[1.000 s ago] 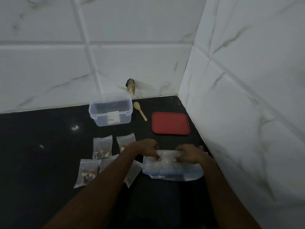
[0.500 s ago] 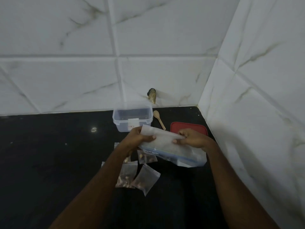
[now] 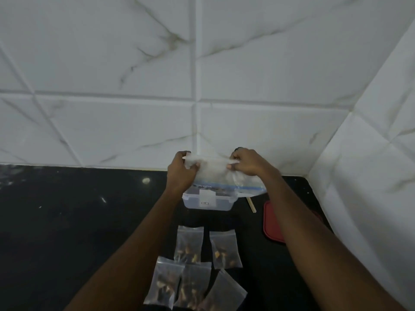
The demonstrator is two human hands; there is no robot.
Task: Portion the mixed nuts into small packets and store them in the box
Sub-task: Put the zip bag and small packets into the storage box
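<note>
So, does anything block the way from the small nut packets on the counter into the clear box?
Yes: the large clear zip bag, pinched by the left hand and right hand, hangs over the open clear plastic box. The red square lid lies aside, not in the way.

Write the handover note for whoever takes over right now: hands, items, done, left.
The left hand and right hand each pinch the top edge of the large plastic bag, held up over the open clear box.
Five small packets lie on the counter before it; red lid and wooden spoon to its right.
Done: at least four packets hold nuts.
Left: packets into box, lid on.
</note>
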